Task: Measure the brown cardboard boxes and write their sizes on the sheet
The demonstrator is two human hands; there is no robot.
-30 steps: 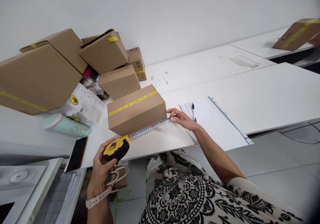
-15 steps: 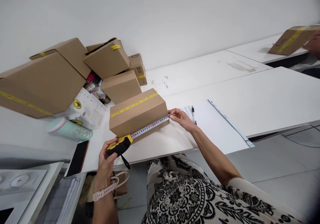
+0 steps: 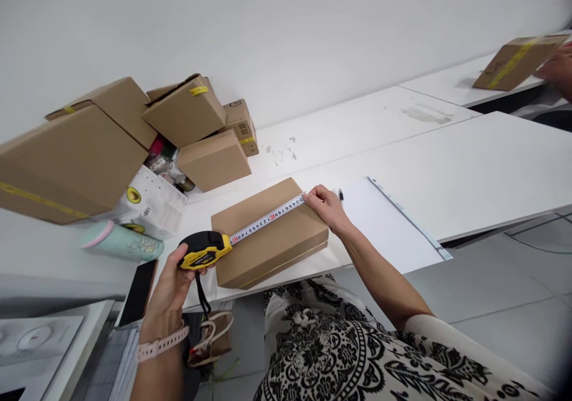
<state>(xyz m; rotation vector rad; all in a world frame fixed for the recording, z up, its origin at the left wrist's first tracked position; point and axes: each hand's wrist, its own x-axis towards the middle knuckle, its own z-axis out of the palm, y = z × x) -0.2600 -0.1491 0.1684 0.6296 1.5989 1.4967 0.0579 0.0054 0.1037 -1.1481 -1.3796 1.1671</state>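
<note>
Head view shows your left fingers (image 3: 176,258) gripping the tape measure (image 3: 203,251). Your right fingers (image 3: 318,195) pinch the end of its blade (image 3: 267,217), across the cardboard box (image 3: 274,252).

Tape measure (image 3: 203,251) was yellow and black, strap (image 3: 202,297) black. Blade (image 3: 259,223) was white, digits black (few marks broke out in red). Box (image 3: 259,243) beneath blade was brown, yellow tape (image 3: 286,264) striping near side. Watch band (image 3: 163,344) was pale pink. Bottle (image 3: 129,242) was mint green, ring (image 3: 107,229) pink. Phone (image 3: 139,292) was black. Carton (image 3: 163,198) was white, printed with green-and-yellow avocados (image 3: 133,195). Paper (image 3: 384,228) was white, edge strip (image 3: 406,216) pale blue. Clothes (image 3: 330,347) were cream, patterned in black with florals, leaves and dotted rings. Table (image 3: 469,174) was white, blotched grey. Wall (image 3: 313,37) and floor (image 3: 500,300) were pale grey.
</note>
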